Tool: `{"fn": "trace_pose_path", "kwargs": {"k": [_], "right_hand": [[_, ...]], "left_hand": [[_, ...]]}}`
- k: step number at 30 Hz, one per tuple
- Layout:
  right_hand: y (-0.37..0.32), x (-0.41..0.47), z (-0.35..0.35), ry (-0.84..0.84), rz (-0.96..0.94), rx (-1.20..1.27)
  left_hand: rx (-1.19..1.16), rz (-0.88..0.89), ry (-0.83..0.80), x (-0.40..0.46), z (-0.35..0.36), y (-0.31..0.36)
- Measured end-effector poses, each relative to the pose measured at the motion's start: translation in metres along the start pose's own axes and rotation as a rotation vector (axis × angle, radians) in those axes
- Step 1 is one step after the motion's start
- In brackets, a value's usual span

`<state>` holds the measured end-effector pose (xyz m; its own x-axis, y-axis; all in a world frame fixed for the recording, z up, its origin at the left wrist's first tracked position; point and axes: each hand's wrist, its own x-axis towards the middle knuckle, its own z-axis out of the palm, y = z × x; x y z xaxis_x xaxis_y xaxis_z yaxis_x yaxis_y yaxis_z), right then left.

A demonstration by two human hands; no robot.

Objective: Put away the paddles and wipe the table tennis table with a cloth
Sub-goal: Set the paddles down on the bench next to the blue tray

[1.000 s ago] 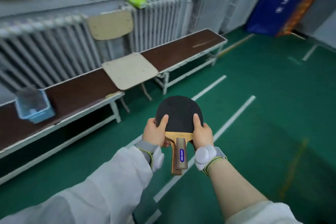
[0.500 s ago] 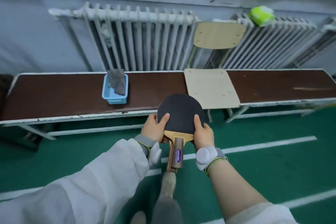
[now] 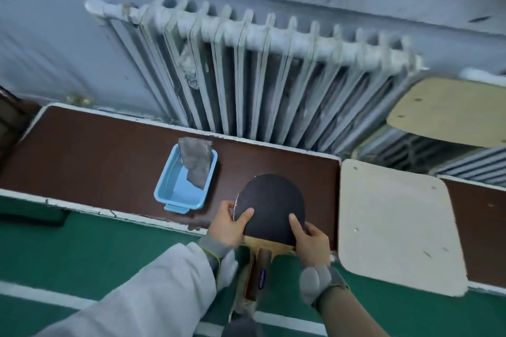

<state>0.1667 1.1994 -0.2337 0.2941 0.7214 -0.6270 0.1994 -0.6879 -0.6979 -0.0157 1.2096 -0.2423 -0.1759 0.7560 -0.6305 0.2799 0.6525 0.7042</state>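
Observation:
Two stacked paddles (image 3: 271,205), black rubber on top with wooden handles toward me, hang over the front edge of the brown bench (image 3: 104,164). My left hand (image 3: 230,224) grips the blades' left side and my right hand (image 3: 312,238) the right side, thumbs on the black face. To the left of the paddles a light blue plastic basket (image 3: 178,194) stands on the bench. A grey cloth (image 3: 197,161) is draped over its far rim and hangs inside. The table tennis table is out of view.
A white radiator (image 3: 260,76) lines the wall behind the bench. A beige chair seat (image 3: 397,224) sits right of the paddles, its backrest (image 3: 451,109) behind. The green floor (image 3: 82,260) with white lines lies below me.
I have come closer to the bench; the paddles, held the same way by both hands, are now over its front edge, right of the blue basket.

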Motion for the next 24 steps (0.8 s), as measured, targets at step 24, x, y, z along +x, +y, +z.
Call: {"fn": "trace_pose_path", "kwargs": {"k": [24], "right_hand": [[0.065, 0.185, 0.112, 0.094, 0.181, -0.323]], "left_hand": [[0.512, -0.192, 0.084, 0.188, 0.031, -0.071]]}}
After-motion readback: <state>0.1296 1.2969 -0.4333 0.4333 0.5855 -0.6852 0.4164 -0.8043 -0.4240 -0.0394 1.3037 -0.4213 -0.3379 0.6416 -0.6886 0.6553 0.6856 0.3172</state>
